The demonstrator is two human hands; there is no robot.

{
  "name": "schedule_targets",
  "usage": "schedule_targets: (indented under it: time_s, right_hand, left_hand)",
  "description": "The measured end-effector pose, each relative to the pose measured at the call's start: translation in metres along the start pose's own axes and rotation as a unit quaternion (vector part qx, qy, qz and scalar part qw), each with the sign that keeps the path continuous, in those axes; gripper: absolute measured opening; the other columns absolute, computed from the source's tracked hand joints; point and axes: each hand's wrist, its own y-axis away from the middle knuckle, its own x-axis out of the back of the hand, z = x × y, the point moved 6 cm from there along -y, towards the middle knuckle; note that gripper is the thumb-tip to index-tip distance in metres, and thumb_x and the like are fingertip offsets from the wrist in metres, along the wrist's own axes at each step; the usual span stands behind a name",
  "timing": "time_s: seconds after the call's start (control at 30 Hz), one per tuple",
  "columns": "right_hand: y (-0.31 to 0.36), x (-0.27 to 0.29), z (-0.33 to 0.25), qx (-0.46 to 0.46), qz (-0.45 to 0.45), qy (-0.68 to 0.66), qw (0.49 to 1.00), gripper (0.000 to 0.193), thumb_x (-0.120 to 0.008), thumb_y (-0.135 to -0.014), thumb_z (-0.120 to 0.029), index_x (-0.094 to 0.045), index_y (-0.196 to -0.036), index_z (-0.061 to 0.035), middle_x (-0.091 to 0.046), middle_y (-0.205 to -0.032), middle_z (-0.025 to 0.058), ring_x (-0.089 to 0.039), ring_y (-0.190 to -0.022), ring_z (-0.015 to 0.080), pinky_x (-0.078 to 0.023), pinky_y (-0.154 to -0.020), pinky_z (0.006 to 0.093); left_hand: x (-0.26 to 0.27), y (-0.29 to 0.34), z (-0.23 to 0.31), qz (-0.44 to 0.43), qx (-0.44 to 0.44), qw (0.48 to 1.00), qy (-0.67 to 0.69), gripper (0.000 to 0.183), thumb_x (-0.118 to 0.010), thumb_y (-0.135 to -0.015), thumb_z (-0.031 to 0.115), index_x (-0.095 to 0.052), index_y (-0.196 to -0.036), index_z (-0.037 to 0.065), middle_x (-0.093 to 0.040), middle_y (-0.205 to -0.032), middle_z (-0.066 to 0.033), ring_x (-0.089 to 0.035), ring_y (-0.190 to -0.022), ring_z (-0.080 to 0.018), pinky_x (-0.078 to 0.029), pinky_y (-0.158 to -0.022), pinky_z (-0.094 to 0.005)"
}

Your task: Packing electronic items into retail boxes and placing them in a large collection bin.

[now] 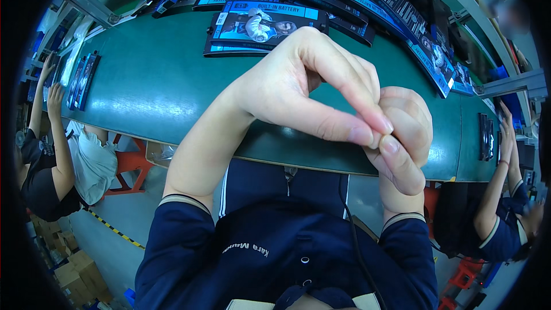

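Both my hands are raised close in front of me, above the green table. My left hand arches over from the left, with thumb and forefinger pinched together. Against those fingertips presses the thumb of my right hand, whose other fingers are curled in. Anything between the fingertips is too small or too hidden to make out. Beyond my left hand, flat black-and-blue printed boxes lie stacked, partly covered by that hand.
More such boxes lie in an overlapping heap along the table's far side. Co-workers sit at the left and right, with small groups of boxes near their hands. A red stool and cardboard cartons are at lower left.
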Motion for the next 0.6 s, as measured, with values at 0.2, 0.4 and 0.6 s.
schedule_targets:
  time_s: [0.2,0.4,0.6]
  right_hand:
    - [0.007,-0.003,0.008,0.062,0.064,0.051,0.995,0.034,-0.073,-0.065,0.002,-0.059,-0.096,-0.0012,-0.052,-0.089,0.0108,-0.055,-0.057,0.0197,-0.052,-0.051,0.0337]
    - [0.005,-0.006,0.020,0.015,0.104,0.099,0.990,0.026,-0.072,-0.070,0.008,-0.064,-0.091,-0.0022,-0.056,-0.076,0.0071,-0.055,-0.054,0.0188,-0.047,-0.046,0.0286]
    - [0.011,0.012,0.051,-0.109,0.127,0.140,0.976,0.018,-0.074,-0.069,0.010,-0.066,-0.080,-0.0023,-0.061,-0.073,0.0080,-0.058,-0.058,0.0182,-0.045,-0.048,0.0257]
  left_hand:
    - [0.011,0.002,-0.004,0.068,0.037,0.996,-0.046,0.016,-0.070,-0.073,0.002,-0.073,-0.088,-0.002,-0.069,-0.081,-0.0126,-0.059,-0.077,-0.0219,-0.047,-0.072,-0.0324]
    - [0.025,0.008,-0.005,0.127,0.059,0.985,-0.101,0.014,-0.068,-0.077,-0.003,-0.072,-0.089,-0.003,-0.069,-0.084,-0.0121,-0.060,-0.078,-0.0191,-0.048,-0.071,-0.0291]
    - [0.068,0.011,0.015,0.118,0.139,0.765,-0.617,0.038,-0.079,-0.071,0.019,-0.069,-0.104,0.003,-0.063,-0.110,-0.0144,-0.059,-0.103,-0.0269,-0.046,-0.090,-0.0344]
